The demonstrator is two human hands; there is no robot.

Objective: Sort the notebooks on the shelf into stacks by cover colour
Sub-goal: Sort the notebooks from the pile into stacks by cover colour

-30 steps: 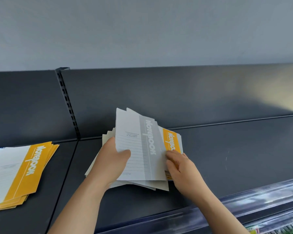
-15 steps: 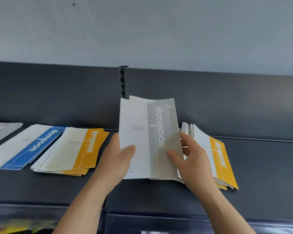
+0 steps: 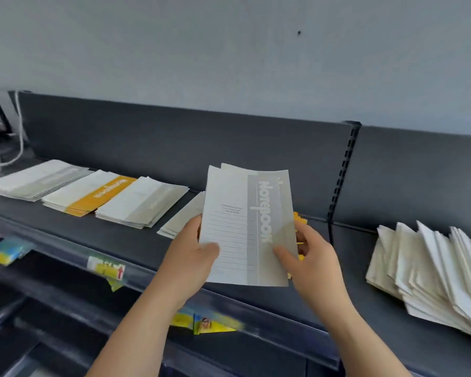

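I hold a grey-striped notebook (image 3: 245,227) upright in front of the dark shelf (image 3: 114,232), with at least one more sheet behind it. My left hand (image 3: 191,257) grips its lower left edge, thumb on the cover. My right hand (image 3: 310,257) pinches its lower right edge. A yellow cover edge (image 3: 299,219) peeks out behind the held notebook. On the shelf to the left lie a grey stack (image 3: 38,179), a yellow-striped stack (image 3: 93,194), another grey stack (image 3: 144,202) and a partly hidden pale stack (image 3: 180,219).
A fanned unsorted pile of notebooks (image 3: 433,270) lies on the shelf at the right. A slotted upright (image 3: 343,170) divides the back panel. Price tags (image 3: 106,268) hang on the shelf's front rail. A white cable (image 3: 17,137) hangs at the far left.
The view has swung left along the shelf. The grey notebook in both hands has travelled away from the unsorted pile, which now lies far to the right. More sorted stacks have come into view.
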